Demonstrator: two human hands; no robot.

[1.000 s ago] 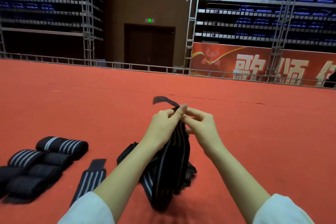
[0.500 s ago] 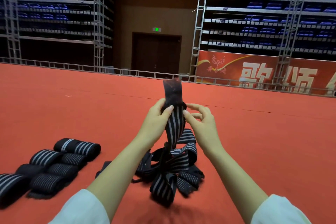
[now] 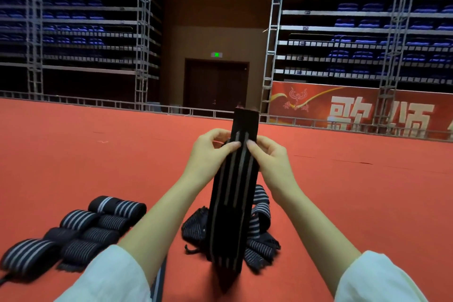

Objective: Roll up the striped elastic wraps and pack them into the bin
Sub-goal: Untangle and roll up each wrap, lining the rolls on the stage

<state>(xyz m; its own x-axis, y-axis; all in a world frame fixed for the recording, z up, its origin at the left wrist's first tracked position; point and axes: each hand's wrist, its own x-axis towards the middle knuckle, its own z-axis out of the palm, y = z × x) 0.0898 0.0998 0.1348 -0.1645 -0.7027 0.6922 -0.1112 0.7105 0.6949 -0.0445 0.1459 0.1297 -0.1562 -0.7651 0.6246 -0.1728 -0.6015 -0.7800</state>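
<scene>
At the far left a cluster of rolled wraps [image 3: 81, 228] lies on the red carpet [image 3: 73, 154]. They are dark bundles with pale stripes, packed side by side and touching in two rough rows. Just right of them a flat strip [image 3: 159, 277] shows beneath the left forearm (most of it is hidden by the white sleeve [image 3: 107, 279]). The left hand [image 3: 208, 154] is raised in the middle of the view, fingers curled, thumb and fingertips pinching the left edge of a striped wrap [image 3: 232, 191] near its upper end. That wrap stands upright between the two hands. Its plain dark tip sticks up above the fingers and its long striped length hangs down toward the carpet. The right hand [image 3: 272, 157] pinches the opposite edge at the same height, fingers bent. Behind the hanging length and slightly to its right, a loose heap [image 3: 261, 233] of unrolled striped wraps lies crumpled on the carpet. Farther right, at the back, a red banner [image 3: 355, 110] with large pale characters runs along the railing.
</scene>
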